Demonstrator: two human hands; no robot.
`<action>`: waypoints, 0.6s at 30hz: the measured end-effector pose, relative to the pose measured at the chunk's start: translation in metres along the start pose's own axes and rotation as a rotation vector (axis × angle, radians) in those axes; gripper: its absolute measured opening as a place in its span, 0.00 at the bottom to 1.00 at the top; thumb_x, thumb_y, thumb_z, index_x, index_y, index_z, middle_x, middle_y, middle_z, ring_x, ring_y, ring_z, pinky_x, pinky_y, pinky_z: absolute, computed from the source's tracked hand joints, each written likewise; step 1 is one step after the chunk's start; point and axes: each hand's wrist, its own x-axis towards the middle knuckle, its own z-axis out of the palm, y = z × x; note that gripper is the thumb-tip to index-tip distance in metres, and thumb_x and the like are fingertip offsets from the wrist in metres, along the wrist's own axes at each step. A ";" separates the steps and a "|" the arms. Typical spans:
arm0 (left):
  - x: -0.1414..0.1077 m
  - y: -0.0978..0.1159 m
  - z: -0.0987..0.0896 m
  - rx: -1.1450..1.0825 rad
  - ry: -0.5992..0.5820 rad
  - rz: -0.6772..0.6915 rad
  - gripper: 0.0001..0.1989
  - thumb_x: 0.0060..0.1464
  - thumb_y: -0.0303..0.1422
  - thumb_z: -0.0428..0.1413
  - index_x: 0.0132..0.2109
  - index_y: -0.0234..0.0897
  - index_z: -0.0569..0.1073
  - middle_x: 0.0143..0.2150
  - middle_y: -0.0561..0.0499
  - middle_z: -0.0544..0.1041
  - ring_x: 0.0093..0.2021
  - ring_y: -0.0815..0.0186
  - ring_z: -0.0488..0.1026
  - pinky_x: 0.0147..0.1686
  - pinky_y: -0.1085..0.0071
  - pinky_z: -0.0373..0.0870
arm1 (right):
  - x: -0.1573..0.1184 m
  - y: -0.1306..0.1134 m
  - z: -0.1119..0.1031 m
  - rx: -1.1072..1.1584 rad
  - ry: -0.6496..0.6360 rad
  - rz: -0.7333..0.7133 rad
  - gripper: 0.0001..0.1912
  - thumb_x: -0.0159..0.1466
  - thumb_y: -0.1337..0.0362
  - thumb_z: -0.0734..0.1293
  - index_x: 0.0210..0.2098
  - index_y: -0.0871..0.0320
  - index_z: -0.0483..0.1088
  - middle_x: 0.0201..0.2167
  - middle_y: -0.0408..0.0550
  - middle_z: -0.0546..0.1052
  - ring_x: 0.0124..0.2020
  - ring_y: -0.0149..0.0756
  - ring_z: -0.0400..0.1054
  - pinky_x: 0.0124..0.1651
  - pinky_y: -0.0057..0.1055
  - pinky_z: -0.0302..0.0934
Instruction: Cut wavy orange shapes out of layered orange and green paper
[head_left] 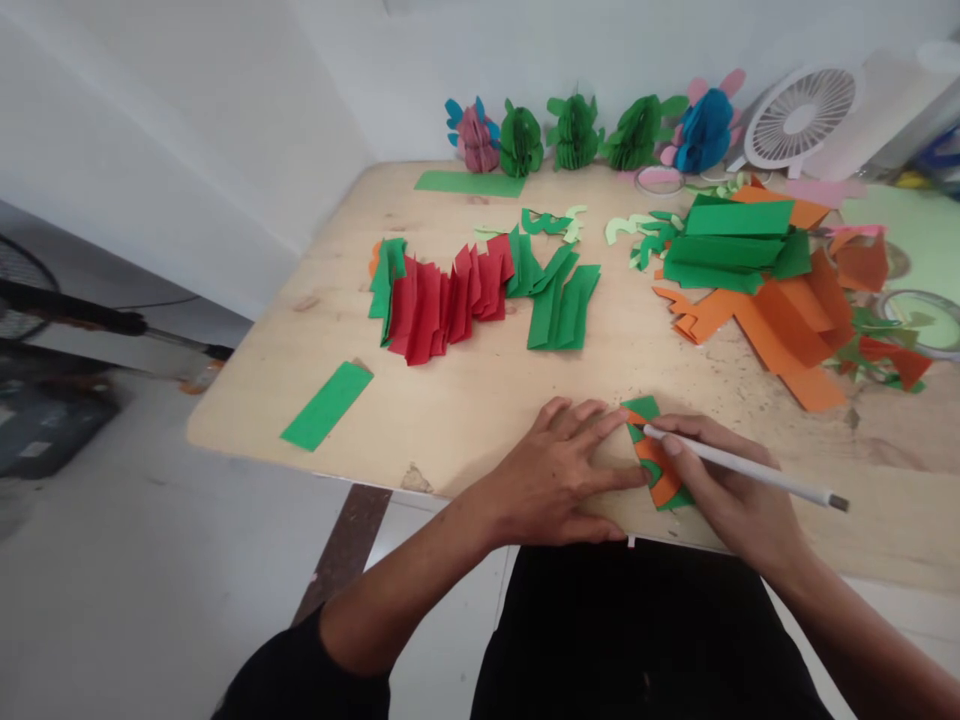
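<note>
In front of me, near the table's front edge, an orange paper cutout (664,489) lies on a green paper strip (646,405). My left hand (562,465) rests flat with its fingers spread, the tips pressing on the left side of the cutout and strip. A white pencil-like stick (742,464) with a dark end is gripped in my right hand (739,490). Its tip touches the upper part of the orange cutout, by my left fingertips. Part of the green strip is hidden under the cutout and my right hand.
Folded red papers (442,300) and green papers (562,305) stand mid-table. A green rectangle (328,405) lies at left. Green stacks (735,240) and orange pieces (795,320) pile at right. Honeycomb paper figures (576,130) and a white fan (801,118) line the wall.
</note>
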 end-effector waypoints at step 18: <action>0.001 -0.001 0.000 -0.027 0.008 0.007 0.28 0.56 0.55 0.53 0.61 0.54 0.67 0.69 0.42 0.54 0.66 0.44 0.51 0.60 0.43 0.47 | 0.002 0.003 0.005 -0.116 -0.006 -0.042 0.08 0.65 0.59 0.64 0.39 0.53 0.74 0.36 0.46 0.81 0.34 0.36 0.75 0.36 0.34 0.70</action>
